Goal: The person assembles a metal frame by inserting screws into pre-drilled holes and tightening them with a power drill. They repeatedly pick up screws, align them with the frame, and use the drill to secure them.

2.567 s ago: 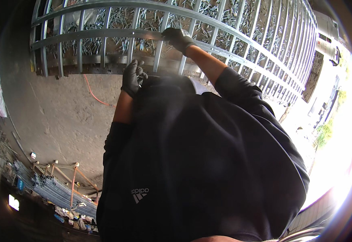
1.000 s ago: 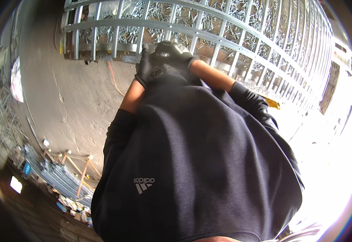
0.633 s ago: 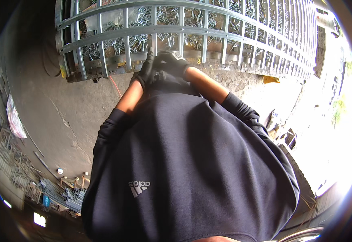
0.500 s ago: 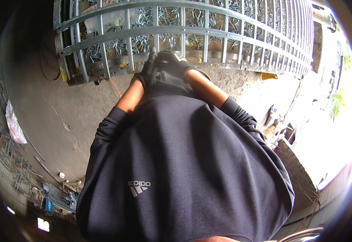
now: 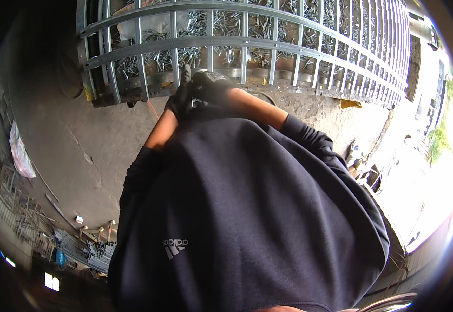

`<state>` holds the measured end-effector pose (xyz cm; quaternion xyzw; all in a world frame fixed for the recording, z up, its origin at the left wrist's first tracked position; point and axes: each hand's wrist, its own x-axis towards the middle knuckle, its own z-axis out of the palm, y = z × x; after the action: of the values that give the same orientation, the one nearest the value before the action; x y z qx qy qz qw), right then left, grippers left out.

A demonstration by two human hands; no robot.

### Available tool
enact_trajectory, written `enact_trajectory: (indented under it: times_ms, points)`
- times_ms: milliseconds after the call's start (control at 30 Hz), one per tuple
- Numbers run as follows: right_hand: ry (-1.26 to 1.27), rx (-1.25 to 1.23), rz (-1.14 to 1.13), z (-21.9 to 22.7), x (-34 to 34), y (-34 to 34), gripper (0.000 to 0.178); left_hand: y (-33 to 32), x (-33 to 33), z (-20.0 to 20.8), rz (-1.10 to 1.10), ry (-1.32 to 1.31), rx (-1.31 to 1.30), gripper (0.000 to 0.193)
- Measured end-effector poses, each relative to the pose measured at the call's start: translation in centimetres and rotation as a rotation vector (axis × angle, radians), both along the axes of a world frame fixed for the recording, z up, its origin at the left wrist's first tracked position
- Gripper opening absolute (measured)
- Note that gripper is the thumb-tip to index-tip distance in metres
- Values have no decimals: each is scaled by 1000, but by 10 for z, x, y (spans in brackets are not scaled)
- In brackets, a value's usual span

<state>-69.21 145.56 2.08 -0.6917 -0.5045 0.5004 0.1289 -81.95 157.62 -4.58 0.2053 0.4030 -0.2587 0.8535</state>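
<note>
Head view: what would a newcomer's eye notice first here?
Most striking is the long grey metal railing frame lying across the top, with many small metal pieces beneath its bars. Just below it, the left hand and right hand, both in black gloves, meet close together. The dark sweatshirt fills the lower middle.
</note>
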Motion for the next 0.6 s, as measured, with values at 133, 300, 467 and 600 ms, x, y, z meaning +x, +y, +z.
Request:
enact_trajectory:
  times_ms: [133, 300, 467, 600]
  points:
    - [217, 149, -221, -19, 6, -1, 49, -3, 2, 10, 205, -84, 174, 66]
    - [807, 290, -866, -78, 0, 8, 24, -14, 17, 41, 286, -292, 469, 29]
    - [587, 408, -642, -98, 13, 3, 13, -11, 6, 38, 385, -71, -34, 18]
    - [42, 260, 85, -86, 43, 18, 34, -14, -22, -8, 340, -127, 97, 21]
